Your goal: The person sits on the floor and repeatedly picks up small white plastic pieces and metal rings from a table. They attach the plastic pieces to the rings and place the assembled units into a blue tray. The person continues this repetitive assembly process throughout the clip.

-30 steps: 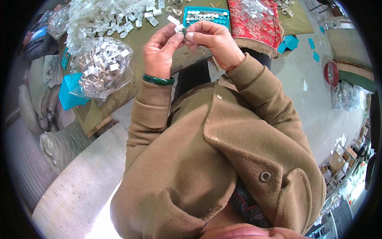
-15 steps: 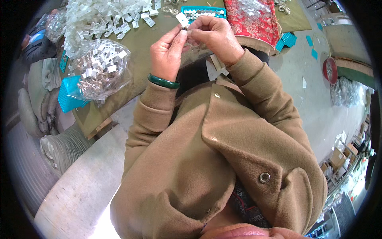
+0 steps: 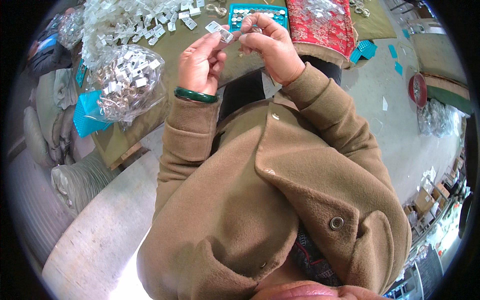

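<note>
Between the thumb and fingers of my left hand [image 3: 199,65] is a small white and clear plastic piece [image 3: 220,32], tilted over the table edge. My right hand [image 3: 277,52] is just to its right, with thumb and fingers pinched together. Something small and shiny shows at those fingertips, too small to name. Beyond the hands lies a turquoise tray [image 3: 286,21] holding several round whitish pieces. Left of it spreads a large heap of clear and white plastic pieces [image 3: 117,22]. Nearer, a clear plastic bag [image 3: 157,87] contains white pieces and coiled cords.
Red patterned cloth [image 3: 322,32] covers the right part of the olive table [image 3: 182,42]. Turquoise trays [image 3: 85,117] stick out under the bag. Sacks [image 3: 82,182] stand at the left, near another person's dark sleeve [image 3: 50,60]. A red basket [image 3: 416,90] is at the right.
My hands have moved apart. The left has turned, tipping the plastic piece from upright to slanted, and its fingers have curled. My right fingertips have drawn away from the piece.
</note>
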The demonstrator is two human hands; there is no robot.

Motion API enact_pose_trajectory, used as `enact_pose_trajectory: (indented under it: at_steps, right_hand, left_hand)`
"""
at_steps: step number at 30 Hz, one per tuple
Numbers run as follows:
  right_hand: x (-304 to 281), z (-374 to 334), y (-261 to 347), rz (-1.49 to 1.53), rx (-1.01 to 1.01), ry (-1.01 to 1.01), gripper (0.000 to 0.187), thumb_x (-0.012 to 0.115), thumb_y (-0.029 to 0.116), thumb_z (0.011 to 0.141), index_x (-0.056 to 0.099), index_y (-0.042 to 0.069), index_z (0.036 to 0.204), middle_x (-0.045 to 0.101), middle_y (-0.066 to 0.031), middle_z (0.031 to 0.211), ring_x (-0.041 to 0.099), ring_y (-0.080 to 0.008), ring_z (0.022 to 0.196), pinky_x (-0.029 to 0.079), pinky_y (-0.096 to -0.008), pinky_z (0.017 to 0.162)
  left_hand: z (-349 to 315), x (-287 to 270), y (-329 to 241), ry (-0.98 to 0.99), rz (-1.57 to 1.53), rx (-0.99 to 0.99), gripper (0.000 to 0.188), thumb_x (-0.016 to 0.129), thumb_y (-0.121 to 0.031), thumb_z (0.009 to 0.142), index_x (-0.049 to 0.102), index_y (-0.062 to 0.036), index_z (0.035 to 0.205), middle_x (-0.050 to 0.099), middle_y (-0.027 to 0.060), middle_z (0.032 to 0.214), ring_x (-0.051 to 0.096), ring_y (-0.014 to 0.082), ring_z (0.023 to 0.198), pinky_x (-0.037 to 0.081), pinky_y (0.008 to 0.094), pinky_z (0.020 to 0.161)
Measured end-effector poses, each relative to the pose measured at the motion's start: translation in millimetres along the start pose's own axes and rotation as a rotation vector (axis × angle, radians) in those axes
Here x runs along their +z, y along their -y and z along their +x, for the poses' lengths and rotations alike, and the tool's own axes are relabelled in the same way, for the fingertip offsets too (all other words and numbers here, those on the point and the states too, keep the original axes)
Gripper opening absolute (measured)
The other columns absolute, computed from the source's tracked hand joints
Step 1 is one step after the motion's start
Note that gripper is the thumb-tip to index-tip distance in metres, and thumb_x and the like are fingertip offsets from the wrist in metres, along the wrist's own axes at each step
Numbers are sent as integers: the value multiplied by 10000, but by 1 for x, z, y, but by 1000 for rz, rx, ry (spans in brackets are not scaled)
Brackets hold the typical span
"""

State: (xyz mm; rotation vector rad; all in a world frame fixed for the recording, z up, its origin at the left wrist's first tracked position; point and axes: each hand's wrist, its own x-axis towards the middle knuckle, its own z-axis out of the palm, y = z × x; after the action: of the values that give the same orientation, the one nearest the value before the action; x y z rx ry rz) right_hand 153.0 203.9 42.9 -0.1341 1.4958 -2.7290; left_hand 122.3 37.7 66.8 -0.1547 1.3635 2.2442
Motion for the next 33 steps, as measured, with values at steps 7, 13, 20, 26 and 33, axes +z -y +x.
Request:
enact_pose_trajectory:
  at_steps: [7,13,20,26,33]
  right_hand:
    - [-1,1,-5,355,177,-50,97,531,21,869,516,88,938,582,-10,791,491,-98,646,477,-264,729]
    - [-12,-5,-5,-157,134,-147,140,622,57,859,574,65,990,591,-3,842,548,-75,743,467,-213,693]
    - [-62,-13,16,-1126,-274,-329,113,662,134,819,665,54,900,644,-122,808,651,-251,748,516,-341,673]
    - [-97,16,27,-1471,-316,-398,149,623,207,844,697,112,932,647,-98,856,644,-310,796,517,-383,694]
    - [-93,30,20,-1675,-254,-353,136,600,217,863,685,142,939,622,-66,884,638,-300,819,514,-399,691]
  left_hand:
    - [8,-9,9,203,-606,-264,291,526,-142,954,542,13,1200,643,116,1132,591,-2,687,393,113,449]
    - [16,-10,15,118,-626,-322,275,529,-137,959,549,27,1180,637,130,1138,667,93,904,553,154,580]
    - [22,7,23,57,14,-98,266,538,-116,949,567,28,1171,654,148,1091,663,159,951,576,225,742]
    - [28,20,44,46,191,-88,178,546,-51,919,604,2,1078,663,136,1045,663,157,904,559,261,759]
    - [33,24,58,50,161,-133,165,584,-25,889,613,23,1045,673,112,952,666,156,832,566,259,728]
